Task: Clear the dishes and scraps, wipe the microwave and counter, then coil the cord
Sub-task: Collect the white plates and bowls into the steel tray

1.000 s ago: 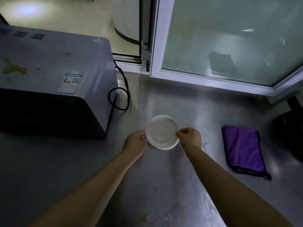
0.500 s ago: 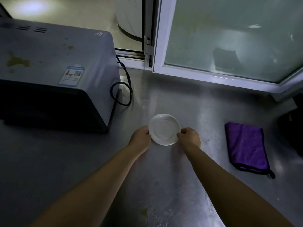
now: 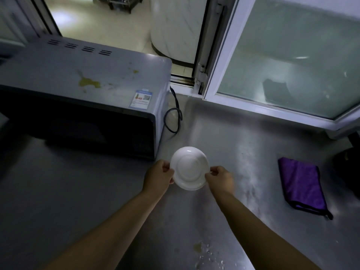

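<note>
Your left hand (image 3: 158, 177): fingers curled, pinching the round white ceramic dish (image 3: 190, 168) at its left rim.
Your right hand (image 3: 220, 179): pinching its right rim.
Dish: above the steel counter (image 3: 97, 191).

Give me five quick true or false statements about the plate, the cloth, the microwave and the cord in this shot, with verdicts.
1. Both the left hand and the right hand hold the round white plate. True.
2. The folded purple cloth lies on top of the microwave. False: it lies on the steel counter, right of the plate.
3. The grey microwave has yellowish stains on top. True.
4. The black cord is neatly coiled. False: it hangs in one loose loop beside the microwave.
5. The plate holds food. False: it looks empty.
</note>
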{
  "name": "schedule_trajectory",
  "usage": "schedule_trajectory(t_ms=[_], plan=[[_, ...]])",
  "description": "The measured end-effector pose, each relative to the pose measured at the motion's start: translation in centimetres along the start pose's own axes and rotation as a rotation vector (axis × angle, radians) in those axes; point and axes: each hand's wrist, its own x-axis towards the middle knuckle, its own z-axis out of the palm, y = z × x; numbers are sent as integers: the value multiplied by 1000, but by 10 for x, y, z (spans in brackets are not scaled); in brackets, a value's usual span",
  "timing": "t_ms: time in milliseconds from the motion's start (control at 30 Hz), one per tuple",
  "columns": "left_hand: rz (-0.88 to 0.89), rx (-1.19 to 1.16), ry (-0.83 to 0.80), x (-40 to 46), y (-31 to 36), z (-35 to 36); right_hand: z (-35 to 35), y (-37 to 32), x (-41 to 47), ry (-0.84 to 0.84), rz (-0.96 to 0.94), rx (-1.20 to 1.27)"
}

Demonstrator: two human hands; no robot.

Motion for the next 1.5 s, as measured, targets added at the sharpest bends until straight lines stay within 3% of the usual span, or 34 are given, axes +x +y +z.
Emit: schedule_trajectory(t_ms=[533,900,1167,1300,1500], plan=[[-15,-88,43,-31,-86,-311,189,-160,-189,-131,-61,48],[-98,-152,335,-22,-114,-462,284,-258,-228,-400,-247,122],[-84,-216,562,5,-125,-551,326,-294,-227,-503,-248,172],[-68,-42,591,38,-130,-601,348,-312,-227,-496,-237,146],[-4,335,557,86,-139,-659,401,-335,-238,-304,-109,191]])
